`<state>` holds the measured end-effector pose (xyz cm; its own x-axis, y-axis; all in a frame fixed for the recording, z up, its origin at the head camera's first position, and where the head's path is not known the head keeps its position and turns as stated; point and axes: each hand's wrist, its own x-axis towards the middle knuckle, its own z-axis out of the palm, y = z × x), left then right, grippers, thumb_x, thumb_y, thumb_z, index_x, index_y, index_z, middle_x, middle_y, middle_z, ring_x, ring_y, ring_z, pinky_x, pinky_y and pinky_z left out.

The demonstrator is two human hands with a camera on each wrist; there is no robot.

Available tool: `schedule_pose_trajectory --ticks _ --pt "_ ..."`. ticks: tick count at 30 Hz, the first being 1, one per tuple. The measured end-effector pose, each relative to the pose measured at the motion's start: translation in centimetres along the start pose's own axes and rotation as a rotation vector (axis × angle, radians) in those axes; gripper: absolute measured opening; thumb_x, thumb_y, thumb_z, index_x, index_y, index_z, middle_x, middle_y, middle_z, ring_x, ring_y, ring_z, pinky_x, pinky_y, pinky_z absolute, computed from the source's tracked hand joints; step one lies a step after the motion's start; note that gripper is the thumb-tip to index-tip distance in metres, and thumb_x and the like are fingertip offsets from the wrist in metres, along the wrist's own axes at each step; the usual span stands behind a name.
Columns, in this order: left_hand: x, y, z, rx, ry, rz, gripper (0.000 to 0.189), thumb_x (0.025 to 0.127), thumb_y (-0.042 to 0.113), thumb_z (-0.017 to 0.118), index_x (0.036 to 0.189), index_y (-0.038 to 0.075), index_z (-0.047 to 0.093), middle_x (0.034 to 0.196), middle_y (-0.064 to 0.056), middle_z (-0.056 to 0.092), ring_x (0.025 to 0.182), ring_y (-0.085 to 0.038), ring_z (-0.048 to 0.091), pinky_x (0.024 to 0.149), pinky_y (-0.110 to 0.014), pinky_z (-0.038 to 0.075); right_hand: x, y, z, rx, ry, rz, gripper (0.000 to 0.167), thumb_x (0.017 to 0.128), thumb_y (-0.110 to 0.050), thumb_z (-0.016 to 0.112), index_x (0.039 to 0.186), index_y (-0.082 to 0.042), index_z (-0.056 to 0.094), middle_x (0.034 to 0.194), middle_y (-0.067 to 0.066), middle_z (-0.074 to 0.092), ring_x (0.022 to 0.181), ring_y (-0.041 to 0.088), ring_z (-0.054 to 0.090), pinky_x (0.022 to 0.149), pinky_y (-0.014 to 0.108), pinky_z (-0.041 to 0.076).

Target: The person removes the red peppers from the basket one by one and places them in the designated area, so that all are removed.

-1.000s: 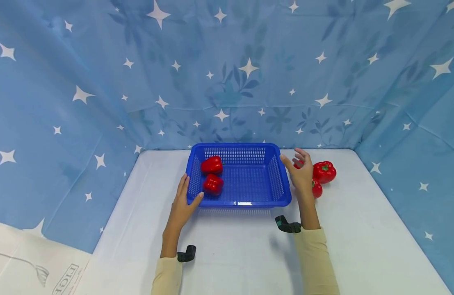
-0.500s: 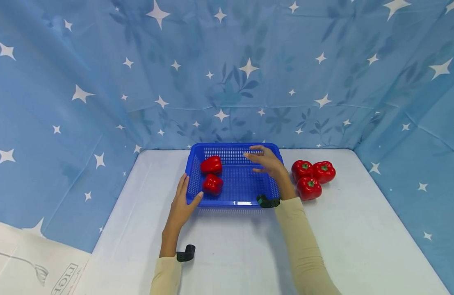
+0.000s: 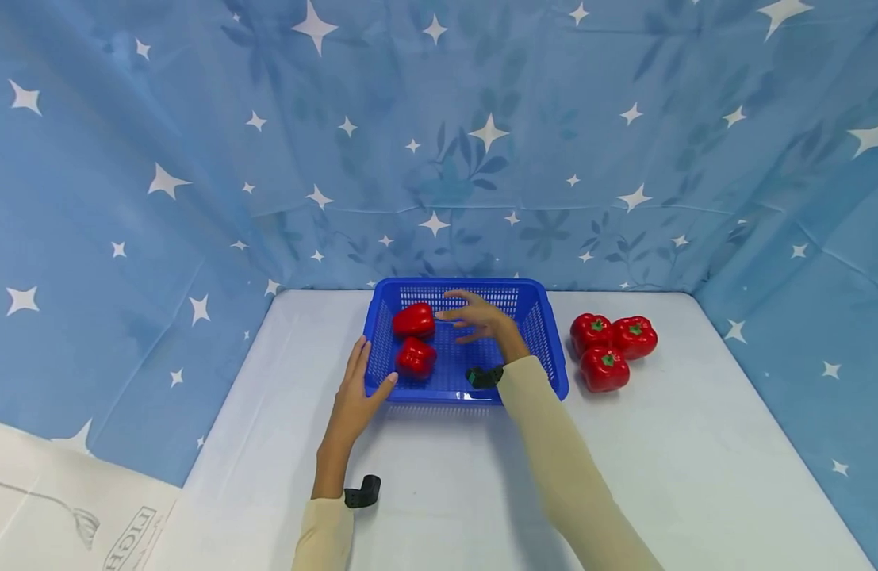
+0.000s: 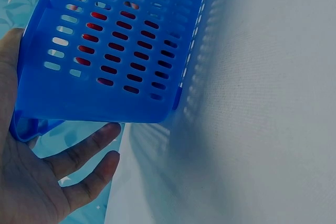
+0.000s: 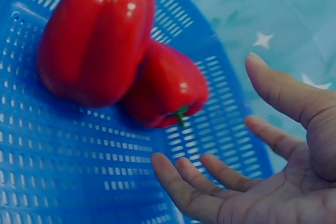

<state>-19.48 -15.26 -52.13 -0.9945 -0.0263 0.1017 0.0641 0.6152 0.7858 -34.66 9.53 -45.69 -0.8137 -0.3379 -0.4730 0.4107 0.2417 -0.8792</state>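
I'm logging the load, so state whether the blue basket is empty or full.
Neither: partly filled. Two red peppers lie inside the blue basket, on its left in the head view, with bare floor beside them.

Left arm (image 3: 330,472) reaches forward, forearm slanting slightly rightward. Left hand (image 3: 353,403): back upward, fingers nearly straight, pointing forward; thumb (image 3: 385,386) spread wide toward right. Two left fingers slightly parted in left wrist view. Right arm (image 3: 570,480) slants forward and leftward, well apart from left. Right hand (image 3: 485,319) empty, fingers spread, gently bent, pointing left; palm and raised thumb visible in right wrist view.
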Motion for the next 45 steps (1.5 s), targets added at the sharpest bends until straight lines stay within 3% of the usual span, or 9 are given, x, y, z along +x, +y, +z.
schedule_pose_trajectory --ticks 4,10,17,21,33,45 --pt "0.0 -0.1 -0.1 -0.001 0.009 0.020 0.086 0.092 0.060 0.054 0.158 0.022 0.015 0.166 0.006 0.006 0.151 -0.034 0.019 0.111 -0.062 0.030 1.2 0.3 0.6 -0.034 -0.036 -0.008 0.072 0.089 -0.018 0.072 0.151 -0.025 0.035 0.153 0.016 0.034 0.140 0.042 0.036 0.100 0.057 0.047" --pt "-0.1 -0.3 0.0 -0.002 0.013 0.029 0.086 0.092 0.058 0.056 0.158 0.020 0.017 0.166 0.007 0.008 0.150 -0.033 0.020 0.111 -0.062 0.029 2.2 0.9 1.4 -0.032 -0.047 -0.040 0.072 0.087 -0.007 0.071 0.149 -0.024 0.038 0.138 0.021 0.046 0.130 0.038 0.047 0.099 0.059 0.047" --pt "0.2 -0.2 0.0 0.002 0.019 0.037 0.085 0.092 0.060 0.054 0.158 0.021 0.017 0.165 0.009 0.007 0.150 -0.032 0.023 0.111 -0.061 0.030 2.8 0.9 2.0 -0.017 -0.054 -0.073 0.075 0.086 -0.001 0.070 0.149 -0.026 0.039 0.159 0.018 0.022 0.140 0.041 0.036 0.100 0.059 0.046" --pt "0.4 -0.1 0.1 -0.010 0.017 0.042 0.086 0.091 0.059 0.055 0.158 0.021 0.017 0.165 0.008 0.008 0.150 -0.032 0.021 0.111 -0.061 0.030 3.4 1.0 2.3 -0.001 -0.048 -0.067 0.077 0.085 0.002 0.070 0.149 -0.028 0.040 0.160 0.017 0.019 0.140 0.043 0.036 0.101 0.059 0.045" --pt "0.1 0.1 0.7 -0.011 0.015 0.057 0.087 0.091 0.059 0.057 0.158 0.018 0.018 0.166 0.006 0.009 0.150 -0.033 0.022 0.110 -0.060 0.031 4.6 1.9 3.1 -0.026 -0.011 -0.092 0.074 0.084 0.004 0.069 0.148 -0.022 0.040 0.148 0.022 0.038 0.134 0.045 0.043 0.100 0.059 0.046" --pt "-0.1 0.0 0.0 -0.007 0.021 0.036 0.086 0.091 0.057 0.057 0.158 0.019 0.017 0.166 0.004 0.009 0.149 -0.035 0.024 0.109 -0.060 0.032 5.1 1.5 4.2 -0.031 -0.030 -0.088 0.071 0.082 0.002 0.072 0.143 -0.018 0.043 0.148 0.020 0.040 0.132 0.043 0.045 0.099 0.059 0.047"
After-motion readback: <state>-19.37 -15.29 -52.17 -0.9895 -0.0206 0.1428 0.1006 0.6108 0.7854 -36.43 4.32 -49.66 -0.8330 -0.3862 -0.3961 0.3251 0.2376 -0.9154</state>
